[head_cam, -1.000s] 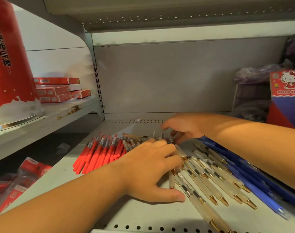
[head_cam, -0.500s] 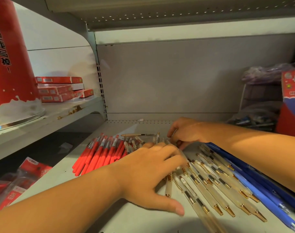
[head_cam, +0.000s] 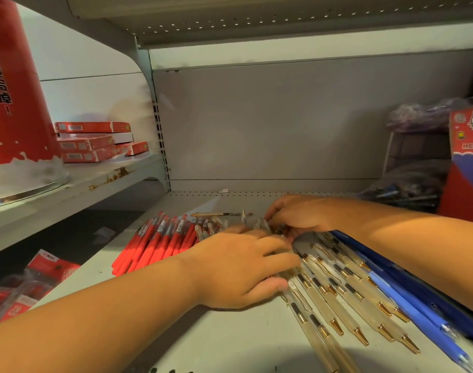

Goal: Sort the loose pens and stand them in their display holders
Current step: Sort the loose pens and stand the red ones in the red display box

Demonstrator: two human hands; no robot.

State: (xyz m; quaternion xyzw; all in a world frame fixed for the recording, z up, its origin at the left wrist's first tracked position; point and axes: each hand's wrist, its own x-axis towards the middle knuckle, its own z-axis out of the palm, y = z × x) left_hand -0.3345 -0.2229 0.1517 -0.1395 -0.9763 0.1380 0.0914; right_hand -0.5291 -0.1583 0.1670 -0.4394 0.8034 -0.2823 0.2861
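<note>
Loosely spread, fingers of the left hand (head_cam: 243,267) press frosted pens (head_cam: 337,305); right hand (head_cam: 297,218) curls, grip unclear.

Red pens (head_cam: 154,246): red barrels; clear upper ends with white printed labels.
Frosted pens (head_cam: 345,300): milky, translucent cream barrels; gold tips and clips; a short black band on each.
Blue pens (head_cam: 407,305): blue barrels, some mid-blue and some dark navy.
Crosswise pen (head_cam: 219,214): tan-gold with a dark section.
Shelf (head_cam: 230,343): pale grey-green, with rows of small dark holes along the front and back edges.
Back panel (head_cam: 270,125): plain grey.
Boxes (head_cam: 92,141): red with white strips and grey labels.
Round display (head_cam: 12,90): red, with black characters and a ragged white band at the base.
Cartoon box (head_cam: 469,146): red top with a white cat figure, a white scalloped line, blue below.
Packets (head_cam: 28,286): red card under clear plastic.
</note>
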